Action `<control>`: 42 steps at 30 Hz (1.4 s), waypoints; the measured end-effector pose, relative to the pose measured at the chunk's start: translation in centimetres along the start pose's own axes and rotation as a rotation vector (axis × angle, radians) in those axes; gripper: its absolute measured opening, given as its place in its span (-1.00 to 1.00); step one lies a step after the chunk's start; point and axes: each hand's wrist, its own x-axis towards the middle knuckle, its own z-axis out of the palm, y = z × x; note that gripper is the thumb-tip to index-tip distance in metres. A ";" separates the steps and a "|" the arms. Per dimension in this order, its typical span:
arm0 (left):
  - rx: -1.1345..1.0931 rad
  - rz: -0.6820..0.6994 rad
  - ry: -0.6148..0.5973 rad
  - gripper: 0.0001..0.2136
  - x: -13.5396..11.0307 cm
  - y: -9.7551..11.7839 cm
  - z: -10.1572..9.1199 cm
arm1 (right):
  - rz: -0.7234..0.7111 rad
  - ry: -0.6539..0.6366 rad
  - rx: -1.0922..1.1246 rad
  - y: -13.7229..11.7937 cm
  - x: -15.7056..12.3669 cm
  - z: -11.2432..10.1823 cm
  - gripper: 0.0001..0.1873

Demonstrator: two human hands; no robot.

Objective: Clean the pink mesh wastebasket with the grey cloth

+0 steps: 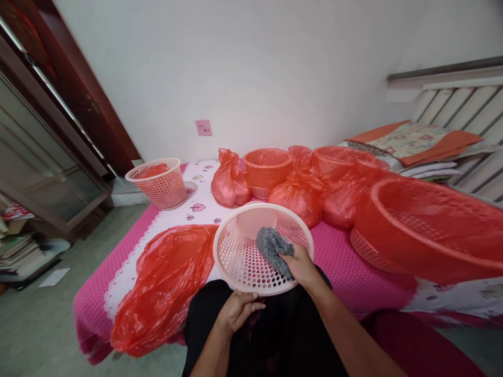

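A pale pink perforated plastic basket (239,251) rests tilted on my lap, its mouth facing me. My left hand (237,309) grips its near rim from below, fingers curled. My right hand (301,264) reaches inside the basket, closed on a grey cloth (271,246) pressed against the inner wall. A loose red plastic bag (165,285) lies on the bed just left of the basket.
A bed with a pink dotted cover (338,262) holds several baskets lined with red bags (424,225) and tied red bags (230,180). A bare pink basket (161,183) stands at the far left corner. Folded bedding (412,141) lies at the headboard. A cabinet (43,157) stands left.
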 end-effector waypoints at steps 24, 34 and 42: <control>-0.030 0.096 -0.047 -0.45 0.1 -0.1 0.4 | -0.132 -0.193 -1.249 3.8 8.4 6.0 -0.38; 0.020 0.094 -0.023 -0.45 0.3 -0.3 0.5 | -0.005 -0.273 -1.305 8.5 9.2 6.5 -0.42; 0.051 0.095 -0.004 -0.57 0.8 -0.7 0.4 | 0.073 -0.324 -1.339 9.5 10.7 7.0 -0.44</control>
